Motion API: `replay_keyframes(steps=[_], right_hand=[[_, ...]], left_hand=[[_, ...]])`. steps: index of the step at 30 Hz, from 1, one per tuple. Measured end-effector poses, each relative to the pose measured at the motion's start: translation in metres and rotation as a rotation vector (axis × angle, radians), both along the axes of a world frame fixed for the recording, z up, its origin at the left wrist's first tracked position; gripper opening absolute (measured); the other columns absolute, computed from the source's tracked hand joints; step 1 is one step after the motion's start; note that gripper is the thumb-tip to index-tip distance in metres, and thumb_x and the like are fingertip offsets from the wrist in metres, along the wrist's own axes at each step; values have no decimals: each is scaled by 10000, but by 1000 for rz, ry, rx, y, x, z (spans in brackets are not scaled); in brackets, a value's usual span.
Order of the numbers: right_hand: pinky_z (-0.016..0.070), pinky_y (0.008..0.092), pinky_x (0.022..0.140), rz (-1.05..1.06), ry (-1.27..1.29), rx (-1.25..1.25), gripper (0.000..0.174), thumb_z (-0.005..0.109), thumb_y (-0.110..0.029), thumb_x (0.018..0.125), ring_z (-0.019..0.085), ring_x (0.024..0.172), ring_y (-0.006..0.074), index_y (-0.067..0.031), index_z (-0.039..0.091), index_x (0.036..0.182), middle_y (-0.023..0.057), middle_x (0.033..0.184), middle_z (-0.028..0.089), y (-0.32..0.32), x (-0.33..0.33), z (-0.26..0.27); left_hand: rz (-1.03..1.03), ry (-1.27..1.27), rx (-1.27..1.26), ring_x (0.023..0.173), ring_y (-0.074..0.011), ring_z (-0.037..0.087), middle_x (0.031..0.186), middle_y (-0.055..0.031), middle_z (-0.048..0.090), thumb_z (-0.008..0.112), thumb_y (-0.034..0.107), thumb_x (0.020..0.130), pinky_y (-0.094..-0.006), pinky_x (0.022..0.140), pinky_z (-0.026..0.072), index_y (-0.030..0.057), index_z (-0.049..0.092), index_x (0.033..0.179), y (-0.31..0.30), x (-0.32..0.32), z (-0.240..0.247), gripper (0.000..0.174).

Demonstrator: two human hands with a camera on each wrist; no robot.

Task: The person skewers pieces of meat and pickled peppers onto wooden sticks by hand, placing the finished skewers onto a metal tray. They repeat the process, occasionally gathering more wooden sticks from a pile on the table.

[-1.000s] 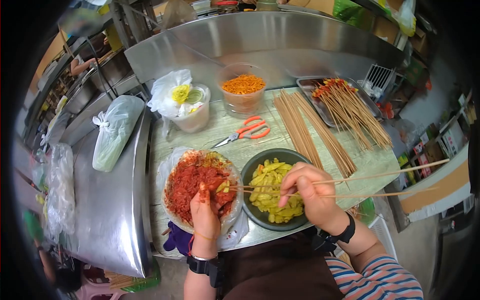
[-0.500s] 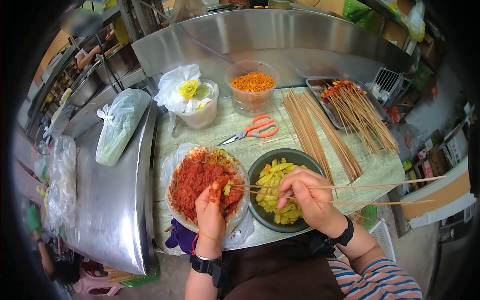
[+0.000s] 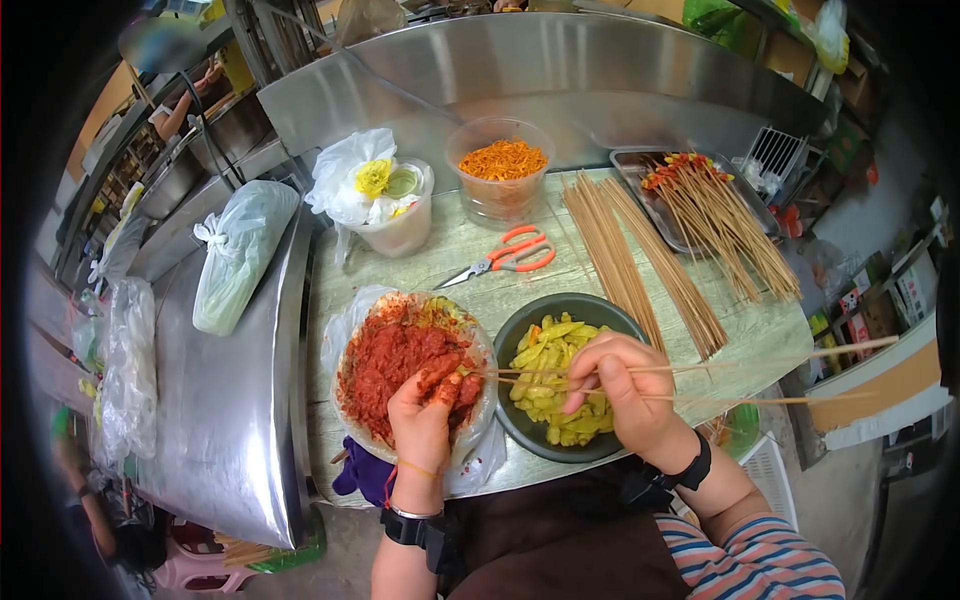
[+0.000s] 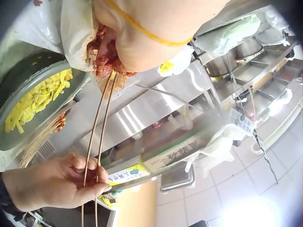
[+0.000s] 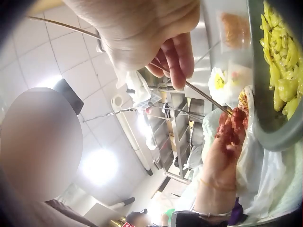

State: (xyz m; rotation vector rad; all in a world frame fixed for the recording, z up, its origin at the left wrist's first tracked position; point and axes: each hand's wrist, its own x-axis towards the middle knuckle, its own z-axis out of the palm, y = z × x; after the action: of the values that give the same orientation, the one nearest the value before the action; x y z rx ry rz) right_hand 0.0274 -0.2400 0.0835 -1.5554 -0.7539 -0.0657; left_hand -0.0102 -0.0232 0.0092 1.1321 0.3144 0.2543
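Note:
Two bamboo skewers (image 3: 850,347) are pinched by my right hand (image 3: 635,400) over the dark green bowl (image 3: 508,415) of yellow-green pickled peppers (image 3: 545,370). Their tips point left to my left hand (image 3: 422,425), above the plastic-lined bowl (image 3: 487,410) of red-coated meat (image 3: 390,350). The left fingers (image 4: 106,47) are smeared red and curl round a lump of this meat at the skewer tips. A bit of yellow pepper shows there in the left wrist view; the rest of the tips is hidden.
Orange-handled scissors (image 3: 520,250) lie behind the bowls. Bare skewers (image 3: 610,260) lie in two bundles, beside a metal tray (image 3: 635,200) of filled skewers (image 3: 715,220). At the back stand a tub of orange shreds (image 3: 500,185) and a bag-topped white tub (image 3: 395,230).
My left thumb and fingers have closed in on the skewer tips, and red meat now covers most of the yellow pepper there. The right hand still holds both skewers.

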Motion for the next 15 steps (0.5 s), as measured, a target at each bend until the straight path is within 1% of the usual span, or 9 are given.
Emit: replay_keyframes(steps=[3, 4, 5, 6, 7, 8, 10, 14, 15], right_hand=[[488, 238, 588, 8, 211, 213, 314, 380, -226, 985, 596, 602, 150, 23, 537, 875, 83, 775, 552, -5, 7, -3], [488, 238, 588, 8, 211, 214, 314, 380, -226, 985, 596, 602, 150, 23, 537, 875, 83, 775, 552, -5, 11, -2], [489, 241, 580, -6, 313, 262, 315, 381, -241, 985, 592, 596, 150, 16, 531, 882, 80, 764, 549, -5, 17, 0], [490, 244, 573, -22, 416, 310, 315, 382, -256, 986, 589, 590, 150, 8, 525, 888, 77, 752, 546, -6, 23, 2], [488, 242, 549, -37, 467, 319, 328, 396, -303, 980, 584, 578, 144, -16, 524, 887, 73, 738, 551, -3, 29, 5], [488, 242, 549, -44, 467, 323, 328, 396, -303, 980, 584, 578, 144, -16, 524, 887, 73, 738, 551, 0, 37, 3], [478, 233, 521, -2, 620, 356, 332, 410, -335, 973, 573, 557, 131, -40, 527, 877, 62, 730, 552, 5, 56, -9], [466, 224, 497, 70, 695, 362, 327, 426, -351, 966, 565, 543, 119, -59, 530, 862, 52, 717, 548, 10, 76, -26], [463, 221, 493, 76, 715, 357, 329, 426, -351, 966, 562, 537, 117, -60, 531, 855, 49, 710, 544, 11, 78, -27]], left_hand=[[5, 4, 26, 739, -144, 642, 907, -87, 660, 542, -46, 848, -257, 669, 543, -23, 621, 1020, 0, 1, 0, 190], [10, -16, 35, 728, -142, 639, 897, -85, 659, 538, -56, 844, -256, 660, 541, -25, 625, 1007, 0, 1, -2, 188], [7, -14, 35, 728, -142, 639, 897, -85, 659, 538, -56, 844, -256, 660, 541, -25, 625, 1007, 0, 1, -4, 188], [5, -26, 86, 737, -145, 639, 898, -86, 659, 535, -66, 838, -260, 666, 541, -27, 629, 996, 2, 1, -7, 187], [1, -39, 138, 746, -148, 639, 898, -86, 658, 531, -75, 832, -263, 672, 540, -29, 632, 984, 2, 1, -9, 188], [-7, -38, 141, 746, -148, 639, 898, -86, 658, 531, -75, 832, -263, 672, 540, -29, 632, 984, 2, 1, -10, 188], [-2, -56, 140, 764, -155, 638, 906, -89, 658, 529, -89, 820, -270, 684, 539, -32, 634, 973, 2, 1, -11, 194], [-20, -57, 155, 783, -160, 638, 920, -96, 659, 530, -96, 815, -275, 700, 538, -34, 630, 976, 6, 1, -14, 200], [-38, -53, 138, 813, -154, 630, 940, -91, 656, 528, -103, 819, -275, 736, 530, -40, 627, 995, 7, 1, -13, 211]])
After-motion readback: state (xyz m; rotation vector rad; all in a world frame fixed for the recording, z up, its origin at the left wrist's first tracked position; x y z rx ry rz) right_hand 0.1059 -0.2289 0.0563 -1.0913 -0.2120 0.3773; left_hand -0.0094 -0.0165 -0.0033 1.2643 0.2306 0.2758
